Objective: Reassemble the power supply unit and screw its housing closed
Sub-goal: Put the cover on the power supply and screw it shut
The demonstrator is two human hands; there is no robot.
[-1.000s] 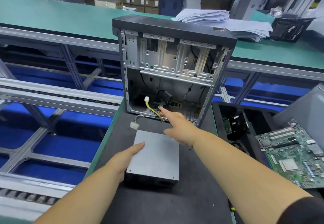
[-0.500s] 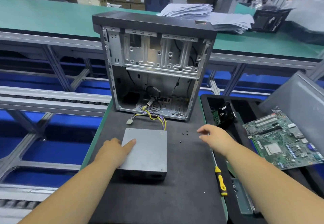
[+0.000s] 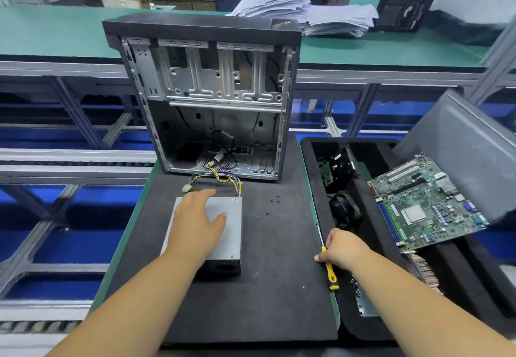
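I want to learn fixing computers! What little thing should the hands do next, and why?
Probably the right hand should lift the yellow-handled screwdriver it is closing around. The left hand already rests flat on the grey metal power supply box, steadying it, and small black screws lie loose on the dark foam mat, waiting to go in.

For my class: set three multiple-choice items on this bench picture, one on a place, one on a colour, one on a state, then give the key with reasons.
1. Where do the loose screws lie? A on the mat right of the power supply unit; B inside the computer case; C on the motherboard.
2. What colour is the screwdriver handle? A red; B yellow and black; C blue.
3. What is the left hand doing? A gripping cables; B hanging idle; C resting flat on the unit.
Key: 1 A, dark specks on bare mat; 2 B, the handle shows below the right hand; 3 C, its fingers lie spread on the lid.
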